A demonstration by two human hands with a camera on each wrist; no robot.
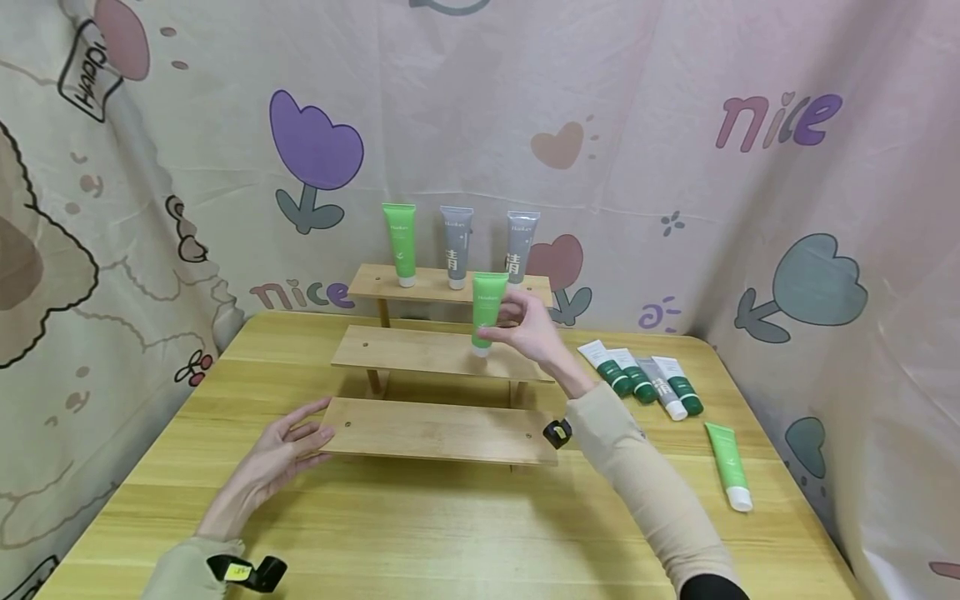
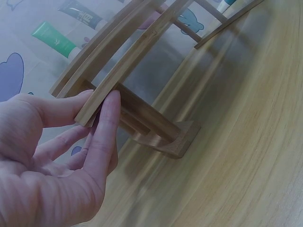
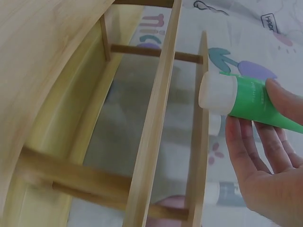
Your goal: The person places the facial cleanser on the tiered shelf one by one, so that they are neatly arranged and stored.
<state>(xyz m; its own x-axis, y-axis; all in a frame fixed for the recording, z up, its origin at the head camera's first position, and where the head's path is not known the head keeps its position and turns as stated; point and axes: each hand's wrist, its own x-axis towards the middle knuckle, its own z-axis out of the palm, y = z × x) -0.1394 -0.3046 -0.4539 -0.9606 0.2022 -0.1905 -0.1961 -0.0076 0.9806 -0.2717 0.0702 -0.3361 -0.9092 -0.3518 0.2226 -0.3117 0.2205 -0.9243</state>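
My right hand (image 1: 528,329) pinches a light green squeeze tube (image 1: 489,298) between thumb and fingers. The tube stands upright, white cap (image 3: 218,92) down, over the right part of the middle tier (image 1: 427,348) of a wooden step rack. In the right wrist view a gap shows between cap and middle board. My left hand (image 1: 288,446) grips the left end of the rack's lowest tier (image 1: 442,431), thumb on one face and fingers on the other, as the left wrist view shows. On the top tier (image 1: 427,279) stand a green tube (image 1: 401,242) and two grey tubes (image 1: 457,242).
Right of the rack, several dark green and grey tubes (image 1: 633,375) lie side by side on the wooden table (image 1: 420,533). Another light green tube (image 1: 726,462) lies nearer the right edge. A printed curtain (image 1: 465,108) hangs behind and along both sides.
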